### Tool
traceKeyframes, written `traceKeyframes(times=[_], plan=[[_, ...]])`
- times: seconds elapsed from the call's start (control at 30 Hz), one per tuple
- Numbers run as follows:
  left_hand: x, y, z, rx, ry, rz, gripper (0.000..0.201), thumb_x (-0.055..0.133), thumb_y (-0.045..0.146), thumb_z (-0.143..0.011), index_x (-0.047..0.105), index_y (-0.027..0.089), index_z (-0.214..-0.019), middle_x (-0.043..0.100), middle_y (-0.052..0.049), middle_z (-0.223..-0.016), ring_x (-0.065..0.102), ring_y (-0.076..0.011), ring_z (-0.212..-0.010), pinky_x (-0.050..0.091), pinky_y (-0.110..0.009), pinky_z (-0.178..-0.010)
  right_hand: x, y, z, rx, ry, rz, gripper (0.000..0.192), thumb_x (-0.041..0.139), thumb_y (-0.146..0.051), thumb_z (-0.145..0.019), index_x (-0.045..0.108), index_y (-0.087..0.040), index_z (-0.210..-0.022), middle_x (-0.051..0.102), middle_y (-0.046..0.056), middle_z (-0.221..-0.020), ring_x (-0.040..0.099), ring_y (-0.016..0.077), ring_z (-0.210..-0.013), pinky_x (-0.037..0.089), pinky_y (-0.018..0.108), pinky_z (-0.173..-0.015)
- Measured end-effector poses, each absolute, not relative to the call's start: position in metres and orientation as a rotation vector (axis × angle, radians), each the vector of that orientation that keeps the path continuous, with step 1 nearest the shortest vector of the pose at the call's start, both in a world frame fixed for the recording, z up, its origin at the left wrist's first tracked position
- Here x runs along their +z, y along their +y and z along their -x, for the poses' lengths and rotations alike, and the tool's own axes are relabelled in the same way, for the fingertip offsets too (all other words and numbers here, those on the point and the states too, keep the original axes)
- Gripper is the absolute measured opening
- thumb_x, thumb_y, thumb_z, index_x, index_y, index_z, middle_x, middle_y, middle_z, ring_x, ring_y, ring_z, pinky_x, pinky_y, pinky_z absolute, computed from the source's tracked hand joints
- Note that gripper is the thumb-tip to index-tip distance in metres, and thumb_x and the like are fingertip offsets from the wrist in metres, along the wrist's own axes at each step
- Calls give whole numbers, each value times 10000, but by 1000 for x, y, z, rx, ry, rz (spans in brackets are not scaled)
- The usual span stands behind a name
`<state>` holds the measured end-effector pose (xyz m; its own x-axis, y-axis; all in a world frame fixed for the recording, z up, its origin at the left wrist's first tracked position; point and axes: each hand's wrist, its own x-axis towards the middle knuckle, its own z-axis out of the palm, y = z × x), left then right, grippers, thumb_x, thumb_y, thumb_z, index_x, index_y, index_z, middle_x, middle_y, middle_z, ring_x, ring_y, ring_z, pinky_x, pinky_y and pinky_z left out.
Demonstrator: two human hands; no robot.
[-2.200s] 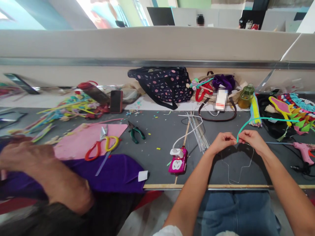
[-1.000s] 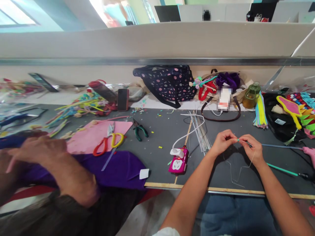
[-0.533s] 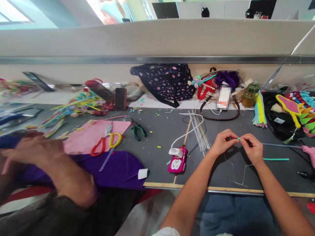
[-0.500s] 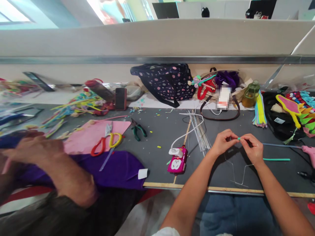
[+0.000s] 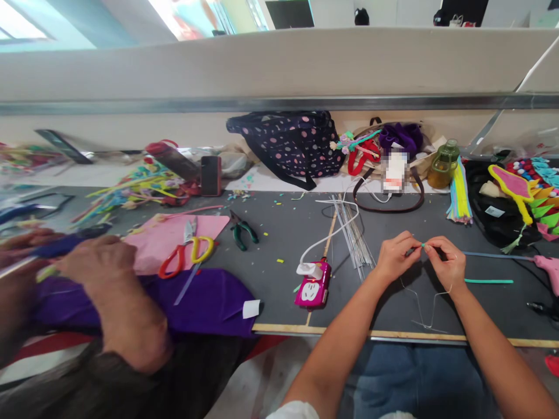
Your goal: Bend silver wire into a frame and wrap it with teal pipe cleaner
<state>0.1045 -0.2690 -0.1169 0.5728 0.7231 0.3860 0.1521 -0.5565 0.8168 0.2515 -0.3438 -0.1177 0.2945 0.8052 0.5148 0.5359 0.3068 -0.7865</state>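
Teal fuzzy stem (image 5: pixel 488 281) pinched w/ bent wire (image 5: pixel 425 308), both hands.

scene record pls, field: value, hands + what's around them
left hand: pinches the teal pipe cleaner end against the wire frame
right hand: pinches the same spot, fingertips meeting the left's
surface: grey table
left of hands: pink power strip, wire bundle
far right: pink glue gun
co-worker's hand: on purple felt
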Motion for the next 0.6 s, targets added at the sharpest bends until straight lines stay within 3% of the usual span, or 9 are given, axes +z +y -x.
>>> traceKeyframes(times=[0.13,0.33,0.6], plan=[[-117,-266,-107,870,690,-1835,195,651,342,-808,707,167,-872,604,-25,-763,504,-109,-648,379,-225,-606,-117,-344,-254,279,-1370,1307,136,591,-317,-901,655,-231,-818,651,42,-815,623,193,-773,506,333,-720],[-111,-259,-101,460,579,-1269,343,741,440,-701,668,107,-744,587,-7,-622,509,-86,-554,414,-210,-554,-119,-346,-256,313,-1421,1252,96,605,-260,-891,687,-240,-845,665,41,-827,626,194,-786,507,347,-729],[-108,-255,-97,438,511,-1045,386,769,467,-655,687,95,-724,649,-58,-666,586,-122,-595,492,-246,-597,-119,-346,-257,349,-1454,1229,102,609,-252,-882,705,-253,-847,667,38,-828,631,199,-787,508,353,-740]])
